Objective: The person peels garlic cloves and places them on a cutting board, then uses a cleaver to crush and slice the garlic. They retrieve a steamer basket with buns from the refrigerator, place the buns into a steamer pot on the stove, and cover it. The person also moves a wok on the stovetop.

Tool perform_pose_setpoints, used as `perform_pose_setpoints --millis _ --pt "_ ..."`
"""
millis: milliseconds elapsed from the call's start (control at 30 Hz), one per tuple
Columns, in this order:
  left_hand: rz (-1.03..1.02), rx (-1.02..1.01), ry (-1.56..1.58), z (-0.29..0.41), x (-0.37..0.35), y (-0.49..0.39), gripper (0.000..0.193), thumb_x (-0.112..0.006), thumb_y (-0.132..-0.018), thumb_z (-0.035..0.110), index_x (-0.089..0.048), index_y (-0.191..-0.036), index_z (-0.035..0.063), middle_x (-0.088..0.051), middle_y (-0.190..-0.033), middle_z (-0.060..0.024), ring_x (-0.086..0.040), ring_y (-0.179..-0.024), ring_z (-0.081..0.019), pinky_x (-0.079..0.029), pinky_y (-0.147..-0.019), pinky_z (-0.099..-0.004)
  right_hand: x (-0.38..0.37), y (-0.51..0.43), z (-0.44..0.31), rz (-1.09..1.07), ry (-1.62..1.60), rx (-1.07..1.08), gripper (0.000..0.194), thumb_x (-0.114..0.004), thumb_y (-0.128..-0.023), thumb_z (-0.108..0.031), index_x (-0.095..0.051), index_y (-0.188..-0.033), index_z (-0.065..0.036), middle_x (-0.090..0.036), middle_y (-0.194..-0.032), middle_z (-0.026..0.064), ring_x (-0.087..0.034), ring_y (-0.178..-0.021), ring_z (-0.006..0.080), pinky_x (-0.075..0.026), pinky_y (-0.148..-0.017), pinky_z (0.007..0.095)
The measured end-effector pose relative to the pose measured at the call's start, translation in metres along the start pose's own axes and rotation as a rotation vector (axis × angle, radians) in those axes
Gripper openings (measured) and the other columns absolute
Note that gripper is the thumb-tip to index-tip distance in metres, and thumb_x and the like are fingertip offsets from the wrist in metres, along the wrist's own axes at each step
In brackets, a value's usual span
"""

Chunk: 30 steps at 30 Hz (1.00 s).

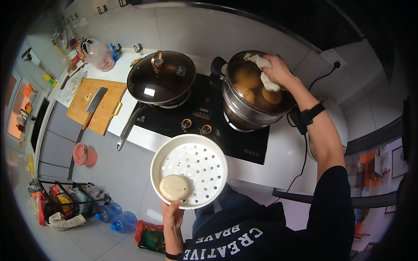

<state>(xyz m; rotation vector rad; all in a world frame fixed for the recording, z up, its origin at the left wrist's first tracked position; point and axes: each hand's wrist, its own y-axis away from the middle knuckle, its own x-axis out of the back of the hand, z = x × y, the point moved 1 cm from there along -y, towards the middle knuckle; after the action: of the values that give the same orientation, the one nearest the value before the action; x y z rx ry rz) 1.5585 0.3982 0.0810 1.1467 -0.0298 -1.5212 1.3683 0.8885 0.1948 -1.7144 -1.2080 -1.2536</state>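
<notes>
My left hand [173, 215] grips the near rim of a white perforated plastic steamer tray [196, 163], held in front of the counter edge. One pale round bun [174, 187] lies in it, close to my thumb. My right hand [278, 71] holds a crumpled cream cloth [269, 81] on top of the glass lid [235, 65] of a steel steamer pot [251, 114]. The cloth and hand hide the lid's knob. Through the lid several round, brownish-looking items [246, 77] show. The pot stands on the right side of a black cooktop [215, 140].
A lidded frying pan [143, 81] occupies the left burner, its handle [129, 127] jutting past the counter. Left of it, a cleaver [97, 99] rests on a wooden cutting board [111, 89]. A power cord [303, 163] hangs at right. Blue water bottles [124, 222] lie on the floor.
</notes>
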Motion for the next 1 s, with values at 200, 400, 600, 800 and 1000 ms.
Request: perform_pose_setpoints --millis 200,400,600,800,1000 --pt "-0.038 0.015 -0.05 -0.005 -0.003 -0.008 0.08 -0.073 -0.073 0.015 -0.028 -0.138 0.0008 -0.046 -0.131 -0.016 -0.049 -0.12 -0.028 -0.042 -0.099 -0.0399 -0.007 -0.006 0.011 0.164 -0.019 -0.045 0.048 -0.067 -0.078 -0.027 -0.058 -0.113 0.004 -0.061 -0.109 0.0265 -0.058 -0.105 0.0397 -0.046 -0.092 0.0428" --pt "-0.113 0.107 -0.105 -0.017 0.0 -0.017 0.076 -0.069 -0.073 0.013 -0.03 -0.138 0.0023 -0.046 -0.131 -0.0152 -0.05 -0.118 -0.0284 -0.045 -0.097 -0.0429 0.064 0.064 0.041 0.851 -0.275 0.037 0.034 -0.066 -0.083 -0.016 -0.058 -0.112 0.001 -0.067 -0.099 0.0147 -0.065 -0.091 0.0247 -0.049 -0.081 0.0337" --pt "-0.158 0.288 -0.135 -0.041 0.005 -0.03 0.077 -0.069 -0.072 0.013 -0.03 -0.138 0.0026 -0.047 -0.129 -0.0145 -0.052 -0.116 -0.0283 -0.048 -0.094 -0.0413 0.009 0.267 0.094 0.728 -0.341 -0.24 0.053 -0.059 -0.078 0.006 -0.047 -0.129 0.0 -0.057 -0.122 0.0152 -0.056 -0.112 0.0257 -0.043 -0.095 0.0341" --pt "-0.185 0.392 -0.211 -0.071 -0.019 -0.034 0.077 -0.069 -0.071 0.013 -0.031 -0.137 0.0018 -0.048 -0.128 -0.0144 -0.051 -0.116 -0.0278 -0.047 -0.094 -0.0418 -0.178 0.417 0.116 -0.094 0.034 -0.342 0.075 -0.07 -0.077 -0.018 -0.035 -0.143 -0.015 -0.024 -0.15 0.0168 -0.018 -0.139 0.0394 -0.023 -0.109 0.0526" --pt "-0.073 0.318 -0.283 -0.105 -0.045 -0.024 0.072 -0.065 -0.07 0.012 -0.034 -0.135 0.0049 -0.046 -0.128 -0.014 -0.049 -0.117 -0.0304 -0.045 -0.096 -0.0472 -0.206 0.363 0.176 -0.127 0.211 -0.244 0.066 -0.061 -0.085 -0.035 -0.035 -0.143 -0.019 -0.016 -0.154 0.0088 -0.009 -0.142 0.0363 -0.017 -0.11 0.0564"
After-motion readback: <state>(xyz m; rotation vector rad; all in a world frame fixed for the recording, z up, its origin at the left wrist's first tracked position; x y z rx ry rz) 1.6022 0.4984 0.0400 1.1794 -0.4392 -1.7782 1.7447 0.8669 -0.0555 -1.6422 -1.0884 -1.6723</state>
